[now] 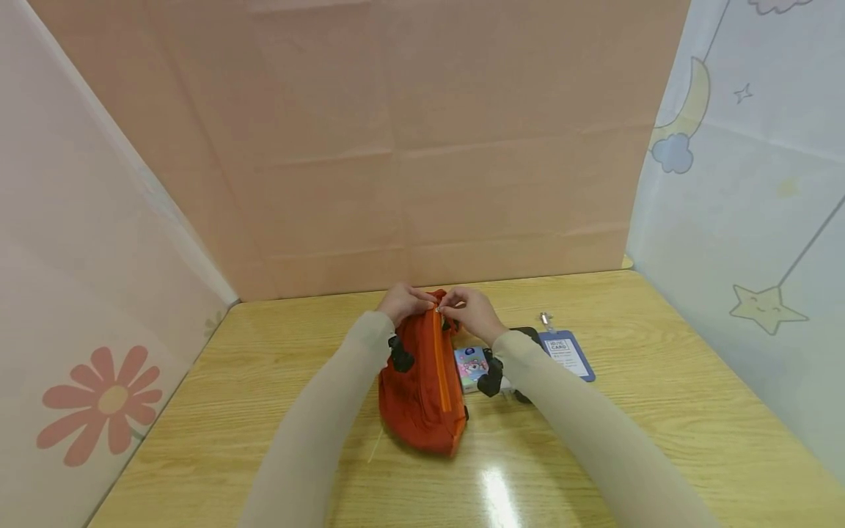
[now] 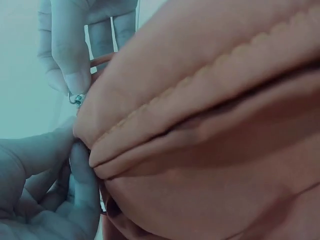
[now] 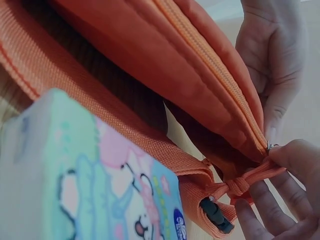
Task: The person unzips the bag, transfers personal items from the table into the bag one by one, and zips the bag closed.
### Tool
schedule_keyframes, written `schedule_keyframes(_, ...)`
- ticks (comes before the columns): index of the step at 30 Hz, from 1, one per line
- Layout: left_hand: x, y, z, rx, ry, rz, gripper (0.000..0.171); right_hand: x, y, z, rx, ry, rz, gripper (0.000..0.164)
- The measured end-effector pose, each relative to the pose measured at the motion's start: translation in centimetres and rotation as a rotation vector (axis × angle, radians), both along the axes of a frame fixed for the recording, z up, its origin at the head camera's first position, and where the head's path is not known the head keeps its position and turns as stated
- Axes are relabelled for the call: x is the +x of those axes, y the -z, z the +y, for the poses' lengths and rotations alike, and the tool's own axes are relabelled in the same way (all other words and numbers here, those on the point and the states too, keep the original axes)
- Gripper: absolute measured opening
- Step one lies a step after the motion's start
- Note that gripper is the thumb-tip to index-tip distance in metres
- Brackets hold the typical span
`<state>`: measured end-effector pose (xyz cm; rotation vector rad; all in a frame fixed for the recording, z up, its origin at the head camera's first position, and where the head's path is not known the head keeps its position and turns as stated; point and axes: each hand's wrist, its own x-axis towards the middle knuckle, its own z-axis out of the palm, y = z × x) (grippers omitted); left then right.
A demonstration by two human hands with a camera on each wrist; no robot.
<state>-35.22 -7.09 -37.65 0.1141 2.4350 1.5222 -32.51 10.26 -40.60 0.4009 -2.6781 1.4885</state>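
A red-orange sling bag (image 1: 411, 385) lies lengthwise on the table, its orange zipper (image 1: 441, 367) running along it with the teeth meshed in the right wrist view. At the bag's far end my left hand (image 1: 400, 302) pinches the fabric beside the zipper's end. Right across from it, my right hand (image 1: 477, 314) pinches the small metal zipper pull (image 2: 76, 98) between thumb and index finger. An orange strap (image 3: 145, 135) with a dark buckle (image 3: 216, 216) hangs along the bag's right side, close under the right fingers.
Right of the bag sits a small cartoon-printed pack (image 1: 472, 365). A blue ID card holder (image 1: 566, 354) with a metal clip lies farther right. Between them a black object (image 1: 528, 334) is partly hidden by my right wrist. A papered wall (image 1: 422, 183) closes off the table's back.
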Motion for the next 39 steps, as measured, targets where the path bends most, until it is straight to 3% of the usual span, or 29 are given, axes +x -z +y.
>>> schedule_keyframes(8,0.3,0.1,0.4,0.073,-0.065,-0.004,0.019,0.0,0.2,0.1,-0.003,-0.005,0.003,0.005)
schedule_keyframes(17,-0.1,0.4,0.0,0.208,-0.101,-0.064,0.021,0.2,0.2,0.5,-0.015,-0.036,-0.011,0.007)
schedule_keyframes(27,-0.3,0.7,0.2,0.266,-0.143,-0.047,0.022,0.1,0.3,0.4,-0.008,-0.088,-0.049,0.006)
schedule_keyframes(33,-0.3,0.7,-0.1,0.256,-0.197,-0.038,0.021,1.4,0.3,0.6,0.084,-0.243,-0.12,0.005)
schedule_keyframes(39,-0.6,0.5,-0.9,0.297,-0.243,-0.024,0.022,4.7,0.0,0.8,0.227,-0.567,-0.243,0.003)
